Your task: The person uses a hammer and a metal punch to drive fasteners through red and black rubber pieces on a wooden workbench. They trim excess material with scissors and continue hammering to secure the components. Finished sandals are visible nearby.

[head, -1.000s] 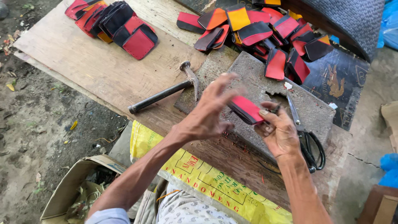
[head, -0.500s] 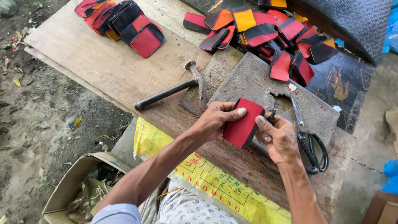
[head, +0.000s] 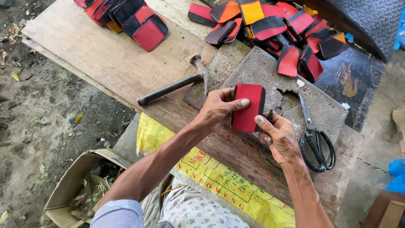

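Note:
A flat red piece with a black edge (head: 248,107) is held upright over the grey stone slab (head: 257,71). My left hand (head: 217,107) grips its left side, thumb laid across the face. On the right, my right hand (head: 277,137) pinches its lower right edge with the thumb and also holds a small dark tool (head: 270,115) that pokes up between the fingers. Both hands are at the near edge of the wooden workbench (head: 109,63).
A hammer (head: 177,82) lies left of the slab. Black-handled scissors (head: 314,135) lie right of my right hand. Piles of red, black and orange pieces (head: 274,25) sit at the back, and another stack (head: 130,17) at back left. A cardboard box (head: 80,185) stands on the ground.
The red piece has been lifted from lying flat on the slab to standing upright between both hands, which drew closer to me.

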